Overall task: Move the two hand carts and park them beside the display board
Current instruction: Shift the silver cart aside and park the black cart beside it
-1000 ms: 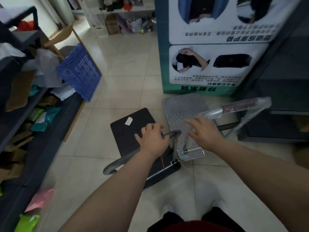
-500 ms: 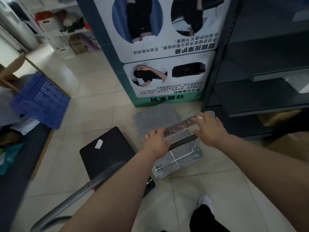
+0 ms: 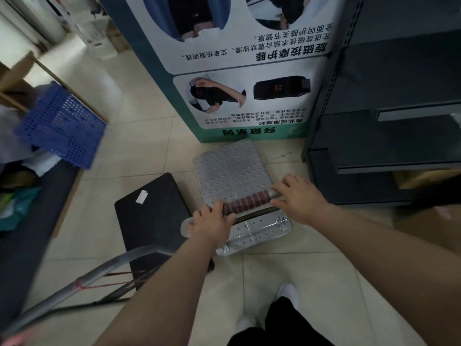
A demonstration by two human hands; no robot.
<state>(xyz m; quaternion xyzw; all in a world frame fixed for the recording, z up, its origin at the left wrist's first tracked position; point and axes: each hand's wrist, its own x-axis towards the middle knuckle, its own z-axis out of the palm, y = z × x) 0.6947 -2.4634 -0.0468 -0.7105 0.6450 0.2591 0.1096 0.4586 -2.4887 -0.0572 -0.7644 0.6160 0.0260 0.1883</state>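
Both bare forearms reach forward and down. The left one rises from the bottom middle of the view and the right one comes in from the lower right edge. The left grip (image 3: 214,226) lies palm down, back of the hand up, with its fingers curled over the left end of the cart handle (image 3: 247,202) and the knuckles forward. The right grip (image 3: 299,198) sits on the other end of the same bar, wrist straight, fingers slightly spread and bent over the top, thumb on the near side. The two are apart, with the bar's ribbed middle showing between them
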